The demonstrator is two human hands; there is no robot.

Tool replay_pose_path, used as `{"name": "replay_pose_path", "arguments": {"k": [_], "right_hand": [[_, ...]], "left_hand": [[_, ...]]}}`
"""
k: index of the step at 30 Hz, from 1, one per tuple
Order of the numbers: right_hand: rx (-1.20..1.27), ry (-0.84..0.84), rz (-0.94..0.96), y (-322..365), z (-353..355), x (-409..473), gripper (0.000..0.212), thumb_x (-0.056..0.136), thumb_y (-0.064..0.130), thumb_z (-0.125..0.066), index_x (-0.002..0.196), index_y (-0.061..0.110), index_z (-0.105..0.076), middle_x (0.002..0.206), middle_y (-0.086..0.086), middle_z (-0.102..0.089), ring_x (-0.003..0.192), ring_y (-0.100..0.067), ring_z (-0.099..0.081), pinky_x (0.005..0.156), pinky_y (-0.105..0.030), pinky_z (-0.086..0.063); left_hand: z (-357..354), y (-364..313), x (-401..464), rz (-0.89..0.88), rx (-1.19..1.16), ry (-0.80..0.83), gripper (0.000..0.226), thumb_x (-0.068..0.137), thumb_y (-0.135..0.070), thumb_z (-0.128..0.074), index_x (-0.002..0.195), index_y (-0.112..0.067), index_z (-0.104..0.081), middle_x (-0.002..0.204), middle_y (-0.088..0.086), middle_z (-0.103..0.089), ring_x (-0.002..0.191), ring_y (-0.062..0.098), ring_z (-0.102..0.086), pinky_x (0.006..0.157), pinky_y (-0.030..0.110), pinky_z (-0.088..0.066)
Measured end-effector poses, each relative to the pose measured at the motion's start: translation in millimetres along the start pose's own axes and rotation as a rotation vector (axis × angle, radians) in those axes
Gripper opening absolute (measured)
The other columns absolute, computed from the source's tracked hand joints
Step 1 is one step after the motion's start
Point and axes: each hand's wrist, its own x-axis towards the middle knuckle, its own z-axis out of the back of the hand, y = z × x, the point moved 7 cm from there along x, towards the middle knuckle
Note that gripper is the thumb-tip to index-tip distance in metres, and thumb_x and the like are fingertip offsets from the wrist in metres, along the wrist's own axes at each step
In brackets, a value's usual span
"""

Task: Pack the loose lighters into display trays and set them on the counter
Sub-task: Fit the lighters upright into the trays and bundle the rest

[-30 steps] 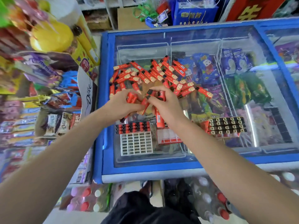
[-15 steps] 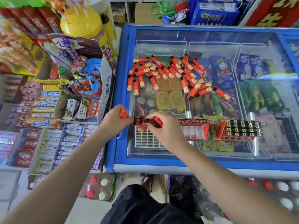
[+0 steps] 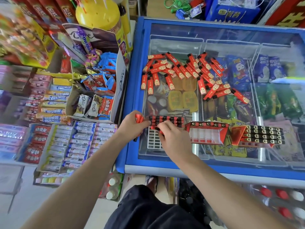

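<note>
Left hand [image 3: 132,125] grips red lighters [image 3: 139,118]. Right hand [image 3: 173,138] pinches lighter over white grid tray [image 3: 152,141] on freezer lid [image 3: 231,47].

We see our two bare forearms with no sleeves, watch or rings, ending in our left hand [image 3: 132,125] and right hand [image 3: 175,140]. Below them we wear a dark navy, loosely creased fabric garment [image 3: 148,210] over our lap.
</note>
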Motion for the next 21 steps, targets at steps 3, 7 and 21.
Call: {"name": "replay_pose_path", "arguments": {"k": [3,7,21], "right_hand": [[-0.015,-0.024,0.022,3.6,0.8,1.4,0.021,0.078,0.006,-0.080,0.092,0.015,-0.067,0.089,0.003,-0.066,0.055,-0.015,-0.057,0.041,-0.025,-0.036],[-0.016,-0.032,0.031,5.9,-0.4,2.4,0.019,0.080,0.007,-0.078,0.094,0.014,-0.067,0.087,0.002,-0.066,0.058,-0.016,-0.059,0.041,-0.032,-0.046],[-0.062,-0.061,-0.008,9.4,-3.1,-2.5,0.011,0.089,0.015,-0.073,0.097,0.013,-0.066,0.080,0.002,-0.064,0.052,-0.017,-0.054,0.037,-0.027,-0.039]], "left_hand": [[-0.2,-0.1,3.3,-0.008,0.022,0.012,0.028,0.089,-0.028,-0.077,0.101,-0.010,-0.059,0.069,0.003,-0.061,0.051,0.009,-0.055,0.055,0.026,-0.050],[-2.1,-1.5,5.9,-0.023,0.044,0.023,0.028,0.089,-0.031,-0.077,0.100,-0.012,-0.059,0.071,0.003,-0.062,0.053,0.009,-0.055,0.057,0.027,-0.051],[-1.5,2.4,4.5,-0.038,0.090,0.014,0.035,0.089,-0.036,-0.076,0.100,-0.008,-0.058,0.072,0.006,-0.060,0.055,0.014,-0.055,0.060,0.032,-0.053]]}}
